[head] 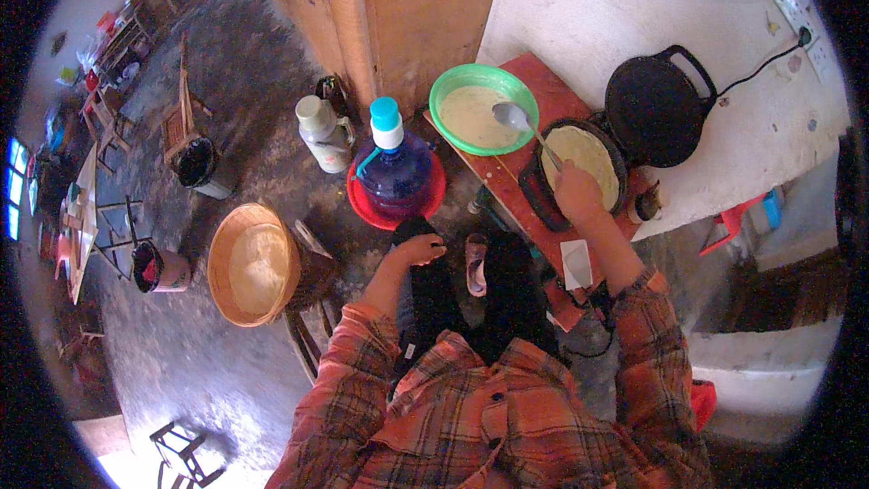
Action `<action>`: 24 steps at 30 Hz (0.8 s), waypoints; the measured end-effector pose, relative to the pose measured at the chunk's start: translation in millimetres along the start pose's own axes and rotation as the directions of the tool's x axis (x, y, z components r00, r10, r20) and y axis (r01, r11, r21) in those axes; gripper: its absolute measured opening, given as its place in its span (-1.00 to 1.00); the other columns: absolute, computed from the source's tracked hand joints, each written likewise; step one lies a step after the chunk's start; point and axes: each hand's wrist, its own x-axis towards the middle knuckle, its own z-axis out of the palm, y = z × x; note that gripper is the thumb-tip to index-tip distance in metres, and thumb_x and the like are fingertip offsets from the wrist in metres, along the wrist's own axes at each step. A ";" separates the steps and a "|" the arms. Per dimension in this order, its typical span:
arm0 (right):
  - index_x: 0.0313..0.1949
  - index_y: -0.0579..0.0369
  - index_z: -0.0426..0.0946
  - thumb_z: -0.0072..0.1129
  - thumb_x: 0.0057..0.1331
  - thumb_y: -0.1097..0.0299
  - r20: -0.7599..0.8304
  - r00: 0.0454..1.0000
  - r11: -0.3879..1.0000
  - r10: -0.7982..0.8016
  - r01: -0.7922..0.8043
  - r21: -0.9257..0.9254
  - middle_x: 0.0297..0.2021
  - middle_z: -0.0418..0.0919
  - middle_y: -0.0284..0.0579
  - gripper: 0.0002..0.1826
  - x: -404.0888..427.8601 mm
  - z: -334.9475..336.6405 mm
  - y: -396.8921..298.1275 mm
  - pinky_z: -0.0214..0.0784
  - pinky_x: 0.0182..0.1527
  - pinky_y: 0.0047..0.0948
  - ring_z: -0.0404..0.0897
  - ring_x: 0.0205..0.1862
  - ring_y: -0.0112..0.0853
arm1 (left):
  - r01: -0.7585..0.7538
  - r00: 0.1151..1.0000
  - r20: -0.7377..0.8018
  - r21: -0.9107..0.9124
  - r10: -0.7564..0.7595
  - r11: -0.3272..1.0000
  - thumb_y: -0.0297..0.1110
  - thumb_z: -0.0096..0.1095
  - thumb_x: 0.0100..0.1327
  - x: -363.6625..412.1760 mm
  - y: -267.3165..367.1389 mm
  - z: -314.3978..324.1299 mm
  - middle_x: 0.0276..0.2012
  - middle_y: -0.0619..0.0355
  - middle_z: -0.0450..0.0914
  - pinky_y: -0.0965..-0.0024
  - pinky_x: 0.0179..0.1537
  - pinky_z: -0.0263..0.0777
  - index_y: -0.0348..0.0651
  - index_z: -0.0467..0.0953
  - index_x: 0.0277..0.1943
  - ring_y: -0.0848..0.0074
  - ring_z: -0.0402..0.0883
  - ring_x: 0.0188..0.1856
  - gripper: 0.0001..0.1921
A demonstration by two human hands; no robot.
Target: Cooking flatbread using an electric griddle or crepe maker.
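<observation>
My right hand [578, 195] grips the handle of a metal spoon [548, 149]. The spoon's bowl hangs over the edge of a green plastic bowl [438, 125] that holds pale batter [468, 112]. Below my right hand is a black electric griddle pan [621, 183], its lid [655, 109] raised against the wall. A pale, round flatbread-like layer of batter [584, 146] covers the pan's plate, partly hidden by my hand. My left hand [422, 250] rests on my dark-trousered knee, fingers loosely bent, with nothing seen in it.
Bowl and pan stand on a low red table [523, 75]. Left of it are a blue water jug with a pump [394, 176] in a red basin [438, 200], a thermos [326, 139] and a woven basket [220, 272]. The griddle's cord [760, 71] runs to a wall socket [791, 7].
</observation>
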 end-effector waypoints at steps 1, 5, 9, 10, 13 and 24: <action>-0.24 0.26 0.37 -0.16 0.25 0.25 0.001 1.000 1.000 -0.004 0.004 -0.001 -0.47 0.52 0.17 -0.71 -0.6 -2.2 -2.2 0.35 -0.32 0.01 0.53 -0.39 0.05 | 0.002 1.000 -0.002 0.013 -0.002 1.000 -0.03 0.07 0.19 -0.3 -0.3 -0.3 -0.49 0.11 0.50 0.40 -0.51 0.35 -0.16 0.36 0.04 0.46 0.47 -0.51 -0.54; -0.27 0.28 0.40 -0.11 0.23 0.24 0.075 0.997 0.999 0.006 -0.010 0.053 -0.41 0.51 0.23 -0.69 -4.0 -11.7 -11.1 0.32 -0.23 0.02 0.51 -0.33 0.09 | -0.050 0.996 -0.073 -0.012 0.049 0.999 -0.05 0.09 0.18 1.2 -10.1 3.5 -0.44 0.08 0.54 0.37 -0.48 0.37 -0.17 0.37 0.04 0.45 0.49 -0.49 -0.54; -0.31 0.28 0.42 -0.10 0.23 0.21 0.147 0.989 0.987 0.024 -0.047 0.154 -0.37 0.50 0.26 -0.68 -6.9 -16.9 -13.8 0.31 -0.19 0.00 0.48 -0.28 0.12 | -0.025 0.998 -0.053 0.027 0.027 0.999 -0.06 0.10 0.17 2.0 -7.6 2.2 -0.42 0.06 0.55 0.37 -0.46 0.38 -0.19 0.36 0.04 0.45 0.50 -0.48 -0.53; -0.31 0.28 0.42 -0.10 0.23 0.21 0.148 0.989 0.987 0.021 -0.044 0.155 -0.37 0.50 0.26 -0.68 -7.4 -19.7 -15.9 0.31 -0.19 0.00 0.48 -0.28 0.12 | -0.019 0.999 -0.049 0.001 0.019 1.000 -0.06 0.11 0.16 2.1 -8.9 1.6 -0.42 0.06 0.55 0.36 -0.45 0.38 -0.20 0.37 0.04 0.44 0.51 -0.48 -0.52; -0.29 0.29 0.42 -0.09 0.22 0.18 0.225 0.974 0.959 0.007 -0.070 0.273 -0.34 0.49 0.29 -0.65 -6.6 -20.4 -12.0 0.28 -0.14 -0.02 0.46 -0.21 0.13 | -0.008 0.999 -0.035 -0.003 0.007 1.000 -0.05 0.11 0.16 1.6 -1.9 2.2 -0.41 0.06 0.56 0.35 -0.45 0.38 -0.19 0.37 0.04 0.44 0.51 -0.48 -0.52; -0.26 0.08 0.33 -0.06 0.27 0.18 0.725 0.648 -0.101 -0.233 -0.758 0.644 -0.64 0.23 -0.39 -0.77 3.3 -3.1 3.9 -0.13 -0.79 -0.69 0.08 -0.77 -0.70 | 0.016 1.000 -0.026 0.070 -0.015 0.997 -0.03 0.11 0.14 3.5 -5.9 0.7 -0.42 0.04 0.55 0.33 -0.47 0.38 -0.18 0.38 0.02 0.44 0.51 -0.50 -0.52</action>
